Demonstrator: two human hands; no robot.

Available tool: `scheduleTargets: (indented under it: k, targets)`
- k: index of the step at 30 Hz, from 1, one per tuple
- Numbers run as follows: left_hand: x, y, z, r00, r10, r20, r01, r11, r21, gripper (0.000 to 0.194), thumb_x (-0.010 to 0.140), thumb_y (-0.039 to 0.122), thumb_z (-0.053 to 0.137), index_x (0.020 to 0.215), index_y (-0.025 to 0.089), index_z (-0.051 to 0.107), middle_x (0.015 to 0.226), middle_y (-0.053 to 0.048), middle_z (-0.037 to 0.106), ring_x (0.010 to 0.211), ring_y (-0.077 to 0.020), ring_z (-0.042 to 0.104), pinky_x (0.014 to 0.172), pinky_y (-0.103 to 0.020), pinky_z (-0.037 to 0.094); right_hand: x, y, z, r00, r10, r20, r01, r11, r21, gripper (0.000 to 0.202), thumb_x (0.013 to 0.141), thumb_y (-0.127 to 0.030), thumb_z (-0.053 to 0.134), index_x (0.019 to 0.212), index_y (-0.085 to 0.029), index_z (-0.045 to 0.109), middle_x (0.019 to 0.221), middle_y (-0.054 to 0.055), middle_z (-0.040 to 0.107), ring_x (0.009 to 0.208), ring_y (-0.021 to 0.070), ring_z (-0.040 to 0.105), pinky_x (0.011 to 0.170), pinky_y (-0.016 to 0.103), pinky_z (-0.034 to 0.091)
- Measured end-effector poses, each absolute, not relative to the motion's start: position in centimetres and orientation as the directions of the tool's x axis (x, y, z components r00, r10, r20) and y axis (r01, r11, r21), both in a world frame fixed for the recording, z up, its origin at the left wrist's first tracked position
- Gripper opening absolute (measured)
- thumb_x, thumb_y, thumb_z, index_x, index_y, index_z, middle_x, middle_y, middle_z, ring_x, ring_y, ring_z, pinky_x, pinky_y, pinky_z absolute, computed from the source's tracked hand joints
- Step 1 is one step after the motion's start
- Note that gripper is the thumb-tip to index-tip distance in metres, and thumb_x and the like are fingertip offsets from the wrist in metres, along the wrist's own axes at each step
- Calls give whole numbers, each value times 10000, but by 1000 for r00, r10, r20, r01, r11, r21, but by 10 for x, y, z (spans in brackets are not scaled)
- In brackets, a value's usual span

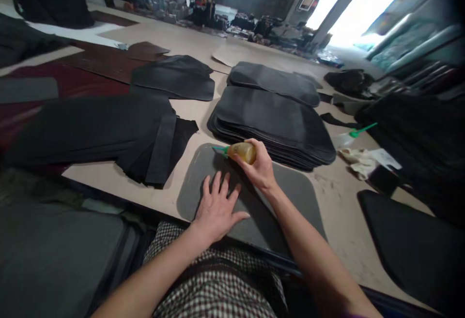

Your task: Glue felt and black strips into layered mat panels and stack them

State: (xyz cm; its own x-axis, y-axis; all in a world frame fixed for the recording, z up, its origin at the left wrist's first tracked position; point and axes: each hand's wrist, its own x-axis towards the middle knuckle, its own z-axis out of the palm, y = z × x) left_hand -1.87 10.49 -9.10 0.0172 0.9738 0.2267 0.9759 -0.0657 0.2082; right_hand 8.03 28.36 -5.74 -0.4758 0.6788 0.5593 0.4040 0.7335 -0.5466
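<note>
A grey panel with rounded corners (298, 187) lies at the table's front edge before me. My left hand (217, 211) rests flat on it, fingers spread. In my right hand (259, 165) is a squeeze bottle (244, 152) of yellowish liquid with a green nozzle. The bottle is tilted on its side, its nozzle pointing left over the panel's far edge. Whether the tip touches the panel I cannot tell. Just behind the bottle rises a stack of black panels (269, 114).
Black sheet pieces (90, 124) lie to the left, and more dark pieces (174, 76) lie farther back. At the right are a second green-nozzled bottle (347, 139), a pale glove (358, 163) and a dark panel (410, 240). Grey panels (58, 255) are stacked low at the left.
</note>
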Motion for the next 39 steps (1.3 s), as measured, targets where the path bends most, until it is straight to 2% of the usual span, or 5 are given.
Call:
scheduleTargets:
  k: [11, 19, 28, 35, 39]
  targets:
    - [-13, 107, -94, 26, 978, 205, 993, -48, 106, 721, 984, 719, 361, 1560, 299, 469, 1684, -146, 338, 1559, -400, 271, 1218, -677, 231, 145, 287, -50, -409, 738, 536, 489, 674, -554, 450, 883, -510, 697, 1211, -235, 560, 1138, 85, 626, 1037, 292, 616, 914, 435, 516]
    - [-13, 110, -99, 40, 984, 176, 996, -53, 68, 694, 983, 648, 479, 1577, 291, 451, 1695, -146, 311, 1561, -428, 253, 1219, -684, 214, 222, 282, -43, -302, 810, 504, 609, 570, -551, 456, 877, -499, 697, 1227, -241, 559, 1173, 86, 634, 1072, 302, 619, 937, 459, 517]
    - [-14, 111, -99, 64, 985, 159, 998, -68, 17, 700, 997, 653, 425, 1575, 259, 456, 1689, -161, 319, 1570, -418, 240, 1224, -670, 214, 306, 279, -47, -166, 836, 522, 713, 468, -522, 464, 864, -521, 694, 1211, -236, 577, 1154, 102, 655, 1047, 322, 631, 926, 480, 511]
    - [-16, 111, -107, 76, 980, 187, 997, -74, -20, 680, 1010, 630, 398, 1571, 251, 459, 1693, -159, 313, 1573, -414, 230, 1224, -677, 207, 367, 275, -51, 13, 858, 513, 773, 317, -550, 521, 806, -582, 735, 1173, -233, 608, 1128, 96, 660, 1015, 314, 642, 920, 473, 524]
    - [-16, 112, -109, 92, 975, 203, 995, -95, 10, 678, 1018, 622, 385, 1566, 230, 460, 1688, -178, 314, 1575, -418, 218, 1222, -685, 206, 390, 268, -49, 97, 841, 533, 799, 253, -545, 556, 782, -620, 737, 1150, -218, 629, 1137, 107, 667, 1028, 324, 644, 949, 497, 522]
